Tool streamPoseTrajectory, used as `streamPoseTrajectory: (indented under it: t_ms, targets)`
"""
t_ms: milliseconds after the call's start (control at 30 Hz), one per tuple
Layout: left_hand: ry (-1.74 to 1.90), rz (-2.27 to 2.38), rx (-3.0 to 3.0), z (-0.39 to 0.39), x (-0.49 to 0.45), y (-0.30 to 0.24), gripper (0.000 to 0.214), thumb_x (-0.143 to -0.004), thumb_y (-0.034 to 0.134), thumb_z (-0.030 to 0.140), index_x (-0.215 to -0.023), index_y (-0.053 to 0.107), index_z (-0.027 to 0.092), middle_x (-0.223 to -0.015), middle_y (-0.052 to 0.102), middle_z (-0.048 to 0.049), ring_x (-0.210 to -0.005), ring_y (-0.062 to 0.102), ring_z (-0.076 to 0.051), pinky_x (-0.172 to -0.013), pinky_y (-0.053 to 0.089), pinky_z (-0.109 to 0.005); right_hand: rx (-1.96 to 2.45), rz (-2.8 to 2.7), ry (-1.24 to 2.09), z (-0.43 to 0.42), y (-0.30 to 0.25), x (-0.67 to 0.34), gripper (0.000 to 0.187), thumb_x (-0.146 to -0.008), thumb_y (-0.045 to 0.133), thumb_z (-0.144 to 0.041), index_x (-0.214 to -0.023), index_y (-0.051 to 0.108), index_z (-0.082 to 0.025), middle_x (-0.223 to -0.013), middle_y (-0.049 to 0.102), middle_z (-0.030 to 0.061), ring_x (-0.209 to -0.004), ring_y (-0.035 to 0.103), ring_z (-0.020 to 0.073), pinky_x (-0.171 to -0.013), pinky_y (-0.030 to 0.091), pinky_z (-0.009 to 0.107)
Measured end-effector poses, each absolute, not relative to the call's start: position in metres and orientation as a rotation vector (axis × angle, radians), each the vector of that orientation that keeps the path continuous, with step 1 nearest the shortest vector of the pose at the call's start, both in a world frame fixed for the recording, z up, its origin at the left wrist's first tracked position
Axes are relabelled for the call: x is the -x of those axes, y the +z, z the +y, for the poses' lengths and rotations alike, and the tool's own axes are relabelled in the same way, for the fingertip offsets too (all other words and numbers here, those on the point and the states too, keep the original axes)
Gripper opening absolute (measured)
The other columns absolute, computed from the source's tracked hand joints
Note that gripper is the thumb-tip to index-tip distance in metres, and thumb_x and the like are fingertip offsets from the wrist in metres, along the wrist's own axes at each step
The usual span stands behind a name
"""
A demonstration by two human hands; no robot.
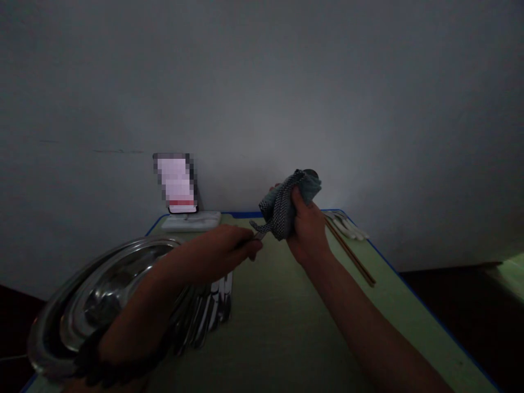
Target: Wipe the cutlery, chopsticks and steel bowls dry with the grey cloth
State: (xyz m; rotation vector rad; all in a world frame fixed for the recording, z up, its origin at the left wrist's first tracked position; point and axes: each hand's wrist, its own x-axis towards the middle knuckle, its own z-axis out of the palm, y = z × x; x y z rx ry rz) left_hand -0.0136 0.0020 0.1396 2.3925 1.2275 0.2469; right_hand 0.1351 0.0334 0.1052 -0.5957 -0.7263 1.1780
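My left hand (pixel 233 244) is closed around the thin metal handle of a spoon (pixel 259 235). Most of the spoon is hidden by a grey-green cloth (pixel 282 210) with a dark checked side; a dark rounded end, seemingly its bowl, shows past the cloth's upper right. My right hand (pixel 309 224) grips the cloth around the spoon, thumb on top. Both hands are raised above the far part of the table. Below my left forearm lie several metal pieces of cutlery (pixel 213 305) in a row, partly hidden by the arm.
Nested steel basins (pixel 49 327) stand at the left of the light green table (pixel 270 338). A phone (pixel 177 183) leans upright behind a white block (pixel 192 221). Wooden chopsticks (pixel 352 254) and white-handled cutlery (pixel 347 226) lie at the right. A wall rises behind the table.
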Motion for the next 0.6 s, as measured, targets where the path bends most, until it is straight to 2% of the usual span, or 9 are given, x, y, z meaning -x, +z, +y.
streamPoseTrajectory:
  t_ms: [267, 433, 600]
  targets:
    - [0.228, 1.243, -2.364, 0.000, 0.025, 0.148, 0.037, -0.086, 0.038, 0.044, -0.069, 0.059, 0.018, -0.059, 0.053, 0.0020, -0.052, 0.047, -0.010, -0.048, 0.033, -0.022, 0.605, -0.850, 1.110, 0.049, 0.099, -0.155, 0.021, -0.071, 0.063, -0.032, -0.087, 0.061, -0.019, -0.096, 0.067, 0.0048, -0.086, 0.062, 0.0158, -0.081, 0.050, 0.036]
    - [0.356, 1.303, -2.286, 0.001, 0.047, 0.155, 0.037, -0.085, 0.039, 0.047, -0.071, 0.057, 0.018, -0.060, 0.052, 0.0021, -0.054, 0.047, -0.010, -0.049, 0.034, -0.021, 0.659, -1.194, 1.047, 0.050, 0.106, -0.189, 0.025, -0.070, 0.067, -0.031, -0.092, 0.063, -0.020, -0.094, 0.069, 0.0032, -0.083, 0.062, 0.0156, -0.084, 0.048, 0.037]
    - [0.587, 1.562, -2.293, 0.002, 0.050, 0.163, 0.040, -0.084, 0.038, 0.049, -0.064, 0.053, 0.018, -0.054, 0.045, 0.0027, -0.049, 0.042, -0.010, -0.047, 0.031, -0.022, 0.899, -1.732, 0.996, 0.036, 0.118, -0.216, 0.017, -0.069, 0.068, -0.026, -0.085, 0.069, -0.020, -0.083, 0.071, 0.0010, -0.072, 0.063, 0.0169, -0.068, 0.050, 0.031]
